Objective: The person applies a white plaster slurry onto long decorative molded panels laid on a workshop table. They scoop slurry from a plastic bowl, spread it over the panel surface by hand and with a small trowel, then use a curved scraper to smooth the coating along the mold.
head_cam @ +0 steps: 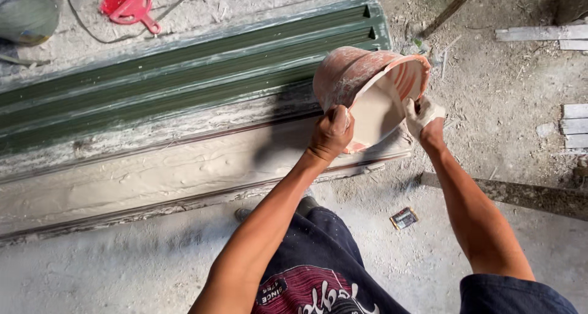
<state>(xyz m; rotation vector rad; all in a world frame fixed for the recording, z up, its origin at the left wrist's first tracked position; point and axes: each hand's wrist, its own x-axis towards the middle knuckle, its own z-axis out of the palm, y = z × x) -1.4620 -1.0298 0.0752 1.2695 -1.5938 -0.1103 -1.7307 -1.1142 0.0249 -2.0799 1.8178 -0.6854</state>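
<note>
Head view, looking down at both arms. Orange plastic bucket point(361, 75), smeared pale with plaster, is tipped steeply on its side, mouth facing the person. Inside the mouth: pale grey-beige slurry point(375, 110), smooth surface, lying against the lower wall up to the rim.

Left hand point(331, 132): bare, grip closed around the near lower rim of the bucket, thumb on the outside, fingers curled over the edge. Right hand point(422, 115): coated white with plaster, grip pressed on the rim at the opposite side of the mouth; fingertips reach inside the rim, so whether they pinch the wall or only press on it cannot be told.

Directly below both grips: long mould point(184, 173) filled with the same pale slurry, wet and uneven on top, running away from the left grip toward the left edge of view. Beyond it, on the far side of the grips, a dark green profiled mould point(184, 69), parallel, streaked with dried plaster.

Far from the grips, upper left: red dustpan point(130, 3) on the dusty floor point(122, 265). Below the right forearm: small flat packet point(403, 218) on the floor. Right of the right grip: pale wooden slats point(574, 127).
</note>
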